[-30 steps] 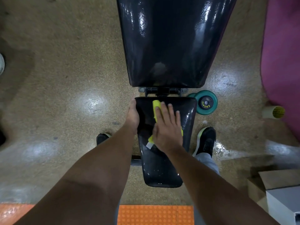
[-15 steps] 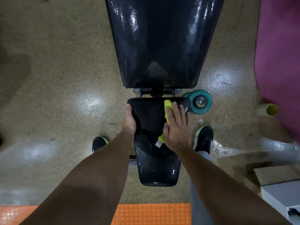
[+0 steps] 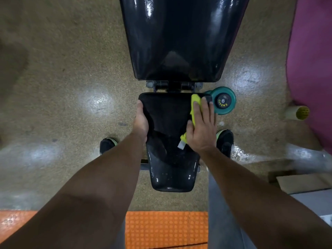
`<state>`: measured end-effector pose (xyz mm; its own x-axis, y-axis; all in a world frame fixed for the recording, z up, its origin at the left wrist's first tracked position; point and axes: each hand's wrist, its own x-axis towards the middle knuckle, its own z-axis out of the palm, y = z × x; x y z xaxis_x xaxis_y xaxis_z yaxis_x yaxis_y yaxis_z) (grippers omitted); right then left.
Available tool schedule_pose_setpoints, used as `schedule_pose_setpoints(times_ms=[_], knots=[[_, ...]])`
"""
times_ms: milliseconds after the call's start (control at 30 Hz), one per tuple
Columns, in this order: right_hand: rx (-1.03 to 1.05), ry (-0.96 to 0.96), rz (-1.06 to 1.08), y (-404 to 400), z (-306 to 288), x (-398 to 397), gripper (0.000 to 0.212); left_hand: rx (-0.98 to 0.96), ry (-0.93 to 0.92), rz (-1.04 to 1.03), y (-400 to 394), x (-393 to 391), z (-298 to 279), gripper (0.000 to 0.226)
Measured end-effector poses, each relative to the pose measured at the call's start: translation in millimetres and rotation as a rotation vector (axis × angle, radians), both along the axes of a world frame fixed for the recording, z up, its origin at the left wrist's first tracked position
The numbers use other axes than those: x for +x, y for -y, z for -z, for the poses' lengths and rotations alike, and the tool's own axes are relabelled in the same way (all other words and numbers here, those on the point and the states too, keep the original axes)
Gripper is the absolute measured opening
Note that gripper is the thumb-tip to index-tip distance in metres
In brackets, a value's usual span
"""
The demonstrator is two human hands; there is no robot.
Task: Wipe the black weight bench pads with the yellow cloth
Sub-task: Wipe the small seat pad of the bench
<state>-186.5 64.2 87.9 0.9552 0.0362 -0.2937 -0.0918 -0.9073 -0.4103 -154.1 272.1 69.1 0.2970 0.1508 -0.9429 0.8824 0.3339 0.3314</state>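
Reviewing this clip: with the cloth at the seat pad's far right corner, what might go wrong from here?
1. The right hand presses the yellow cloth at the seat pad's far right corner; a further stroke may slide off the edge toward the teal dumbbell just beside it.
2. The back pad glistens with highlights, and so does the floor by the right shoe; if wet, footing there may be slippery.

Your forearms are bare, with no sleeves in view. You wear grey trousers [image 3: 226,212]. Your shoes [image 3: 225,141] are black with light green trim.
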Motion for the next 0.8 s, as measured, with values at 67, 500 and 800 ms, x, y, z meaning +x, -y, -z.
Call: schedule_pose_setpoints(times_ms=[67, 500, 800], knots=[[-0.033, -0.007, 0.105, -6, 2, 14, 0.068, -0.002, -0.004, -0.003, 0, -1, 1, 0.1], [0.041, -0.052, 0.189, 1, 8, 27, 0.074, 0.074, -0.062, -0.009, -5, -1, 20, 0.114], [0.036, 0.031, -0.143, -10, -14, -91, 0.069, 0.097, -0.074, -0.025, -14, -6, 51, 0.137]])
